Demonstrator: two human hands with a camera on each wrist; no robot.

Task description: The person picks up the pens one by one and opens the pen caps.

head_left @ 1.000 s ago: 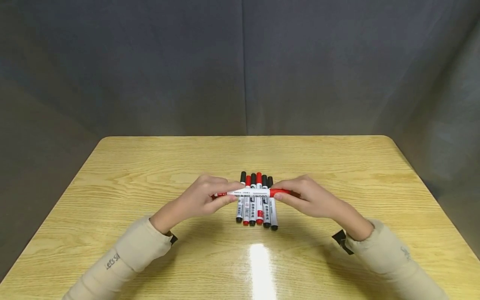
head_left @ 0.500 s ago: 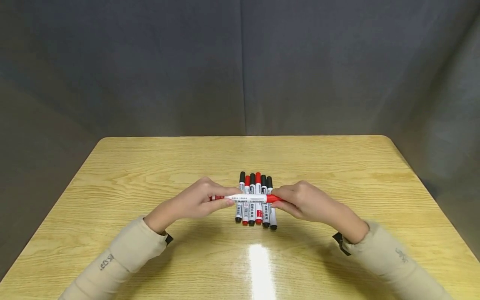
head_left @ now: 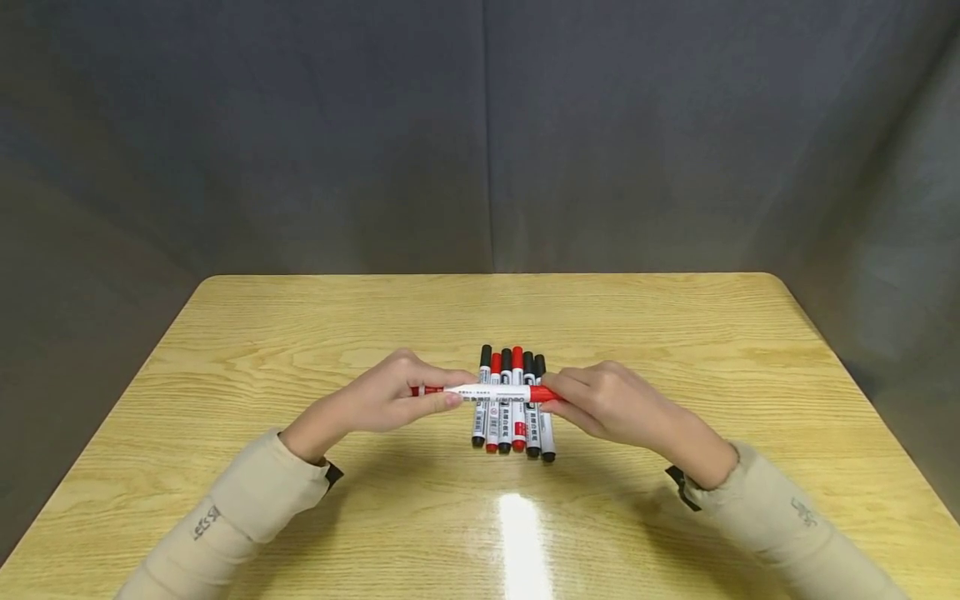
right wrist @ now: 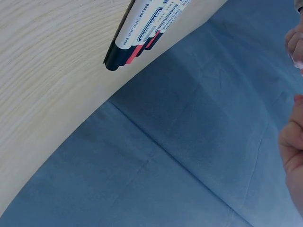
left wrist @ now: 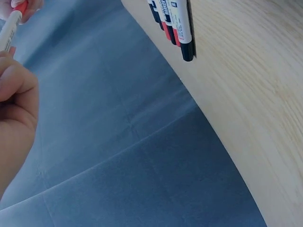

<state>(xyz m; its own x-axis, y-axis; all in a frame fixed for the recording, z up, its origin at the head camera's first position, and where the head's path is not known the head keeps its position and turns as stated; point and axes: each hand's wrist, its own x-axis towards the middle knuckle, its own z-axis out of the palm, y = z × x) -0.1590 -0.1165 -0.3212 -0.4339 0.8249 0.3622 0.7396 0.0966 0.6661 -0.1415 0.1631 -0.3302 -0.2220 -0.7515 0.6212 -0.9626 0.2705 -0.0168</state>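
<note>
A white marker with red ends [head_left: 491,392] is held level, crosswise above a row of markers. My left hand [head_left: 382,393] pinches its left part between thumb and fingers, leaving a red tip showing behind the thumb. On the other side my right hand [head_left: 618,406] grips the red cap, whose outer end is hidden by the fingers. Beneath lie several red and black whiteboard markers [head_left: 505,425], side by side and pointing away from me. The left wrist view catches part of the held marker [left wrist: 9,30] by the left hand [left wrist: 16,104]; the right wrist view shows the right hand [right wrist: 294,142] at its edge.
The markers lie on a wood-grain table [head_left: 322,317] with rounded far corners. Dark grey cloth [head_left: 337,133] hangs behind and at both sides. A bright reflection glares on the near tabletop. Black straps [head_left: 682,487] show at the sleeve cuffs.
Both hands and the held marker have shifted slightly left and a little toward me. My right fingers now cover more of the red cap. The row of markers has stayed put.
</note>
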